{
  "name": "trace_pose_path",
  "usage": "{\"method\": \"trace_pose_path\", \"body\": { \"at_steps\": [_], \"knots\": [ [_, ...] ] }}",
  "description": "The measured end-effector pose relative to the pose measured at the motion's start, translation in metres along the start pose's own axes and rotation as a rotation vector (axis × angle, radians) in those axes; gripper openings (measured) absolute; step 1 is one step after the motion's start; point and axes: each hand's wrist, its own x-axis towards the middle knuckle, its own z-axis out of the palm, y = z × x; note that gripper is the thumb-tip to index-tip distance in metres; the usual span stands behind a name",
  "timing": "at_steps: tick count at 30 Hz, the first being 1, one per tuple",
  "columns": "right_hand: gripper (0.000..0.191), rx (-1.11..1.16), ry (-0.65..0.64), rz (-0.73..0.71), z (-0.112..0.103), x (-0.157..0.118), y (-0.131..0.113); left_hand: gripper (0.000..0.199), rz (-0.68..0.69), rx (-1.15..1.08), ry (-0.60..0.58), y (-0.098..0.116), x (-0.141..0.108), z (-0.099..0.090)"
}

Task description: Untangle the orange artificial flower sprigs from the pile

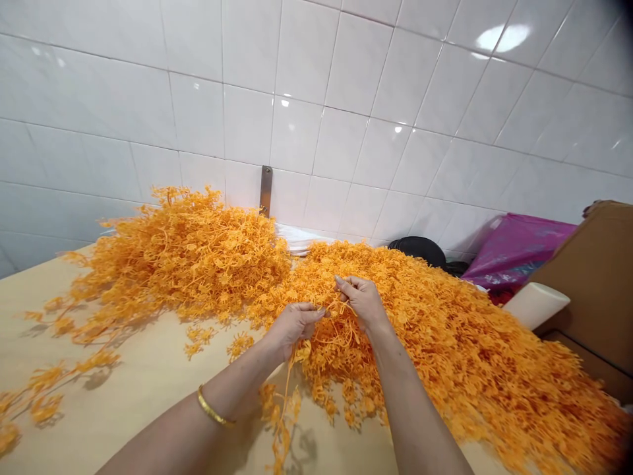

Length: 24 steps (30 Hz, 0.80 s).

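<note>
My left hand (297, 326) is clenched, its fingers curled over a long, thin orange spray (285, 402) that hangs down past my wrist toward the desk. A gold bangle (212, 407) circles that wrist. My right hand (362, 303) sits just beside it at about 1 o'clock, thumb and fingers pinched on a tuft of thin orange stems (346, 315). The stems run across the small gap between my hands, and I can't tell whether the two hands hold the same strand.

Both hands work at the near edge of a great heap of bright orange, finely branched sprays (445, 356), which looks like plastic and spreads from 12 o'clock round to 3 o'clock. A second tangled pile of the same sprays (188, 264) lies at 10 o'clock, touching the first, with loose sprigs (47, 406) straggling toward 9 o'clock across the pale wooden desk (138, 359).

Behind the heap at 12 o'clock, a narrow metal strip (266, 191) is fixed to the white glazed tile wall (346, 132), with a white folded bundle (297, 239) below it. At 1 to 2 o'clock sit a rounded black object (418, 251) and a magenta plastic bag (519, 247). A cream cylinder (537, 305) rests against a brown cardboard panel (588, 277) at 3 o'clock.
</note>
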Motion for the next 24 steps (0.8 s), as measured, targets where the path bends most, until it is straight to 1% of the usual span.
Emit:
{"method": "trace_pose_path", "body": {
  "at_steps": [3,6,8,10,12,14,15,16,17,18,22,24],
  "knots": [
    [0.039,0.088,0.152,0.059,0.013,0.000,0.002,0.034,0.017,-0.029,0.011,0.002,0.002,0.000],
    [0.038,0.107,0.207,0.077,0.023,-0.002,0.003,0.034,0.023,-0.034,0.032,0.004,0.002,0.000],
    [0.036,0.139,0.244,0.084,0.020,0.000,0.004,0.035,0.031,-0.038,0.040,0.005,0.002,0.000],
    [0.033,0.230,0.362,0.095,0.005,0.003,0.004,0.039,0.032,-0.021,0.040,0.005,0.001,0.000],
    [0.031,0.340,0.523,0.101,-0.019,0.007,0.001,0.040,0.019,0.021,0.036,0.003,0.000,0.000],
    [0.030,0.368,0.583,0.078,-0.041,0.011,-0.005,0.038,-0.016,0.065,0.034,-0.001,-0.001,0.000],
    [0.029,0.375,0.596,0.065,-0.048,0.011,-0.009,0.036,-0.042,0.082,0.036,-0.004,0.000,0.000],
    [0.027,0.376,0.582,0.046,-0.051,0.010,-0.013,0.035,-0.069,0.098,0.040,-0.007,0.000,0.001],
    [0.026,0.366,0.538,0.027,-0.050,0.008,-0.017,0.034,-0.090,0.112,0.045,-0.010,0.001,0.001],
    [0.025,0.341,0.462,0.016,-0.045,0.006,-0.021,0.034,-0.101,0.125,0.051,-0.012,0.002,0.000],
    [0.028,0.145,0.004,0.023,-0.012,-0.007,-0.032,0.033,-0.106,0.133,0.094,-0.013,0.004,-0.002],
    [0.028,0.000,-0.166,0.029,-0.002,-0.011,-0.031,0.033,-0.112,0.117,0.117,-0.011,0.004,-0.003]
  ]
}}
